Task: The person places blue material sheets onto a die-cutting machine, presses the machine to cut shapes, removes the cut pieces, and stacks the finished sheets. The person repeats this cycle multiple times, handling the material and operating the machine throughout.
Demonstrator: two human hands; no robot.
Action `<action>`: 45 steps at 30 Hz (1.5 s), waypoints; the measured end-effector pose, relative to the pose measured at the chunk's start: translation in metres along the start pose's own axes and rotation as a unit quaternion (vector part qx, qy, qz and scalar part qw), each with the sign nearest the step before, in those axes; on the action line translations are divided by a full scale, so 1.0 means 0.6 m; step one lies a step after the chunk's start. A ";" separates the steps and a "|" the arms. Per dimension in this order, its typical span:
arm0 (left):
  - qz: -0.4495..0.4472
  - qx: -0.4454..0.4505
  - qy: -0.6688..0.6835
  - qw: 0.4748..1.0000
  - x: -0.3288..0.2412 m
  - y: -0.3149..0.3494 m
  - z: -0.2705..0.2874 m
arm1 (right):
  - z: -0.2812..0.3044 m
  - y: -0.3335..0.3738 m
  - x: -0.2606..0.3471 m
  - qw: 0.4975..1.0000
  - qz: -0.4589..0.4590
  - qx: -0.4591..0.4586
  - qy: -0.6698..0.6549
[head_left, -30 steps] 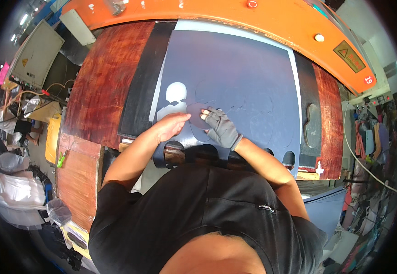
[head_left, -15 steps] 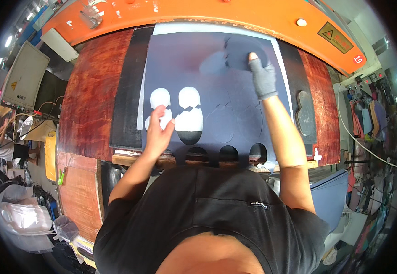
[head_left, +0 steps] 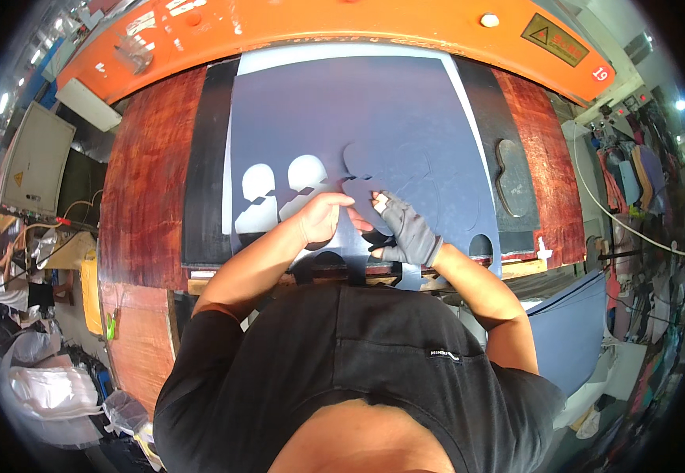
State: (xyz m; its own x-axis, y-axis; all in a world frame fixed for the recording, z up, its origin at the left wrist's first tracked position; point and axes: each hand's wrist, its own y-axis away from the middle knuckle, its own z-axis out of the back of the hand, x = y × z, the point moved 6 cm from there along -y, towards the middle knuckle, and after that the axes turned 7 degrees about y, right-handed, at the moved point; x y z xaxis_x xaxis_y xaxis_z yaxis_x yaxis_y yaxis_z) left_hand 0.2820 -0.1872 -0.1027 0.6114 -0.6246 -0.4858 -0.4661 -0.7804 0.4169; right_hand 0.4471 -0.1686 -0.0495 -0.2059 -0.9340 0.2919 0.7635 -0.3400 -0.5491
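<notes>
A large blue-grey sheet lies over a white sheet on a black board. On its left side, two sole-shaped cut-outs show white through them, each crossed by a zigzag strip. Near the front middle, my bare left hand and my right hand, in a grey fingerless glove, meet at a blue-grey sole-shaped piece. Both hands have their fingers closed on its edges. Part of the piece is hidden under the fingers. Curved cut outlines mark the sheet right of my hands.
A sole-shaped cutting die lies on the black board at right. An orange machine beam spans the far side. Reddish wooden surfaces flank the board. Clear plastic bags sit at lower left, and another person is farther left.
My right hand has come back from the far part of the sheet, where dark pieces were blurred beside it. My left hand has moved right from the cut-outs, and both now hold a piece.
</notes>
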 end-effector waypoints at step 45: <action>0.147 -0.104 -0.195 0.964 0.114 -0.185 -0.187 | 0.234 0.120 -0.180 0.981 -0.143 -0.119 0.056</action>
State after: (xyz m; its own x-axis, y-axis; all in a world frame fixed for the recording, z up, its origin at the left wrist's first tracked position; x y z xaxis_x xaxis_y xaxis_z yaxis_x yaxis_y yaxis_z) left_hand 0.4471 -0.1401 -0.0961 0.1671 -0.8127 -0.5583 -0.4186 -0.5711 0.7061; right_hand 0.6100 -0.0765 -0.0108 -0.4670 -0.7987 0.3794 0.5026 -0.5928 -0.6293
